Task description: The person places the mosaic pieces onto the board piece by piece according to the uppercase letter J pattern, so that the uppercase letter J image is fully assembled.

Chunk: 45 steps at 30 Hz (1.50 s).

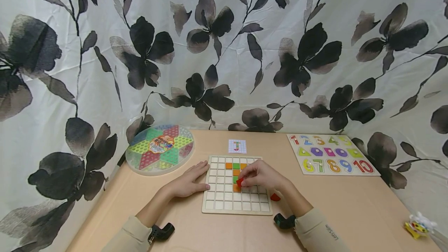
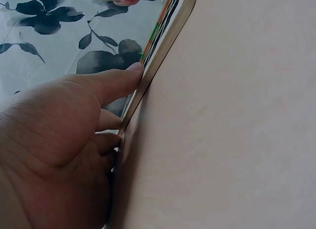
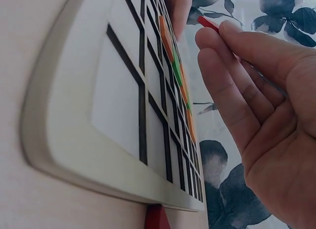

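A light wooden grid board (image 1: 227,205) lies on the table, with orange tiles (image 1: 229,165) and green tiles (image 1: 236,165) in a row near its top and in a column below. My right hand (image 1: 260,175) pinches a small red tile (image 1: 239,182) between thumb and fingertip, over the column's lower part. In the right wrist view this red tile (image 3: 208,23) is raised above the board. My left hand (image 1: 187,181) lies at the board's left edge, its thumb (image 2: 118,84) touching the rim. Another red piece (image 1: 275,197) lies just right of the board.
Behind the board sits a small grid card with a coloured J shape (image 1: 237,146). A round Chinese checkers board (image 1: 160,149) is at back left, a number-and-shape puzzle board (image 1: 332,154) at back right. A yellow and white toy (image 1: 419,225) stands at the right edge.
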### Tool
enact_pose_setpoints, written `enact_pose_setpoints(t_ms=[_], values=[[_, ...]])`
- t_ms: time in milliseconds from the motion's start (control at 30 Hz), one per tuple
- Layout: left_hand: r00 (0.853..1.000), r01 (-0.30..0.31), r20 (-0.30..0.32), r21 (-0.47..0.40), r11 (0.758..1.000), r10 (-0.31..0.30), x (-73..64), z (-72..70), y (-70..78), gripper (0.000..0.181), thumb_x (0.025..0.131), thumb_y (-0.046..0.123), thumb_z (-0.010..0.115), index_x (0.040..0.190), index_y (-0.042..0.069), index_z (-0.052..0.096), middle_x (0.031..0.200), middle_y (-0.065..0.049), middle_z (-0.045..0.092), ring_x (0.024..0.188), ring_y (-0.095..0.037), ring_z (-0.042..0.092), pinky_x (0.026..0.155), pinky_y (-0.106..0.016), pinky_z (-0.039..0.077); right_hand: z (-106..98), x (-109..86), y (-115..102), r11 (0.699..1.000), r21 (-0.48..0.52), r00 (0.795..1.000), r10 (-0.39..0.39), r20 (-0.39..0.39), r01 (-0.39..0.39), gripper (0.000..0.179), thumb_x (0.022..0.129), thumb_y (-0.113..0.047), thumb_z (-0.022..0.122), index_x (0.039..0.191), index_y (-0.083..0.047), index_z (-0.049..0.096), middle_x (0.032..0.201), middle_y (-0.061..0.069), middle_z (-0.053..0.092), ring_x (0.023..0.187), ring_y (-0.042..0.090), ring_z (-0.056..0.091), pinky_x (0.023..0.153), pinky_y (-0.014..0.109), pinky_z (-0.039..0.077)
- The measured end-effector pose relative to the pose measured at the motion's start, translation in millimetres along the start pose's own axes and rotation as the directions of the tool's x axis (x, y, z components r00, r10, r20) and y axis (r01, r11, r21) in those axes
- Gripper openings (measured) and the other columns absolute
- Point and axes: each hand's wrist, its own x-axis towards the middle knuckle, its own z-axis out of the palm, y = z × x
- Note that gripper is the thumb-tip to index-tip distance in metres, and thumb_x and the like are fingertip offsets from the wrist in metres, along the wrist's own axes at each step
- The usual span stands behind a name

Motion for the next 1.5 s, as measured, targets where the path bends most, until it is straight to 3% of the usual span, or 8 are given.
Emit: enact_pose_setpoints(t_ms=[367, 567, 800, 1500], values=[[1.000, 0.005, 0.005, -0.001, 1.000, -0.005, 0.9, -1.2, 1.7, 0.083, 0.101, 0.042, 0.066, 0.163, 0.001, 0.029, 0.174, -0.019, 0.015, 0.162, -0.040, 0.008, 0.132, -0.058, 0.008, 9.5, 1.8, 1.8, 0.998, -0.057, 0.997, -0.006, 0.076, 0.010, 0.008, 0.091, -0.014, 0.082, 0.099, -0.016, 0.082, 0.082, -0.002, 0.078, 0.070, 0.021, 0.073, 0.066, 0.024, 0.060], [1.000, 0.001, 0.007, -0.002, 1.000, -0.001, 1.4, -0.3, -0.3, 0.083, 0.101, 0.042, 0.066, 0.163, 0.001, 0.029, 0.174, -0.019, 0.015, 0.162, -0.040, 0.008, 0.132, -0.058, 0.008, 13.7, 3.6, 1.8, 0.994, -0.104, 0.993, -0.030, 0.116, 0.042, 0.007, 0.090, -0.012, 0.082, 0.096, -0.016, 0.081, 0.079, 0.000, 0.077, 0.067, 0.017, 0.070, 0.064, 0.021, 0.058], [1.000, -0.002, 0.007, 0.002, 1.000, 0.002, 1.4, 0.0, -1.3, 0.084, 0.101, 0.043, 0.065, 0.163, 0.001, 0.028, 0.174, -0.019, 0.015, 0.162, -0.040, 0.008, 0.132, -0.058, 0.008, 18.0, 4.0, 0.9, 0.995, -0.093, 0.988, -0.003, 0.154, 0.017, 0.005, 0.089, -0.010, 0.082, 0.093, -0.012, 0.081, 0.073, 0.002, 0.075, 0.062, 0.021, 0.069, 0.062, 0.023, 0.060], [1.000, 0.006, 0.002, -0.001, 1.000, -0.006, 1.7, -0.1, -0.6, 0.084, 0.101, 0.043, 0.065, 0.164, 0.001, 0.028, 0.174, -0.019, 0.015, 0.162, -0.039, 0.008, 0.132, -0.058, 0.008, 23.4, 4.2, -2.3, 0.980, -0.196, 0.985, 0.046, 0.165, -0.013, 0.007, 0.089, -0.017, 0.084, 0.091, -0.011, 0.080, 0.071, -0.008, 0.069, 0.058, 0.004, 0.058, 0.057, 0.019, 0.052]])
